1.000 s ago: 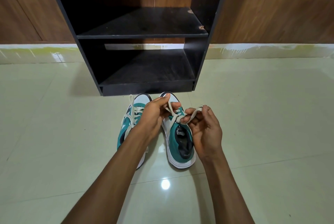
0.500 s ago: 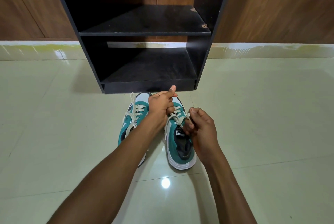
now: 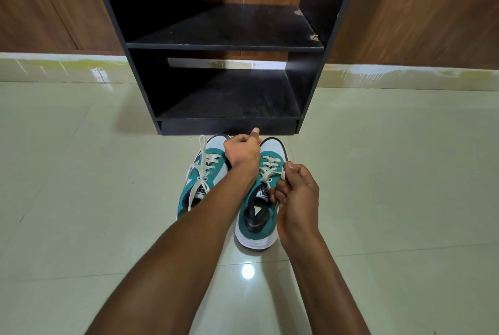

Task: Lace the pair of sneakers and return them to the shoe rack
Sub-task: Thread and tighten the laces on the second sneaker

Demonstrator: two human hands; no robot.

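**Lace pulled taut on the right shoe**

The left hand [image 3: 243,152] is now a closed fist up by the toes, its grip pressed together, thumb poking forward. Whether a lace end runs through that fist I cannot tell; none shows coming out of it. A second ago those fingers were pinching a loose strand over the tongue, so the hand has travelled forward, away from the body. The right hand [image 3: 298,194] has drawn in low beside the shoe's opening, and its grip pinches the cream lace [image 3: 270,172] between thumb and forefinger. The slack loop it held earlier is gone.

My read: a crossing has just been tightened on the right sneaker [image 3: 260,199], near the top eyelets, with tying likely next.

The left sneaker [image 3: 201,180] sits just beside it on the floor [image 3: 81,199], laced, its ends hanging loose. Both shoes stand toes toward the shoe rack [image 3: 226,102], whose two shelves are bare. The return step has not yet begun.
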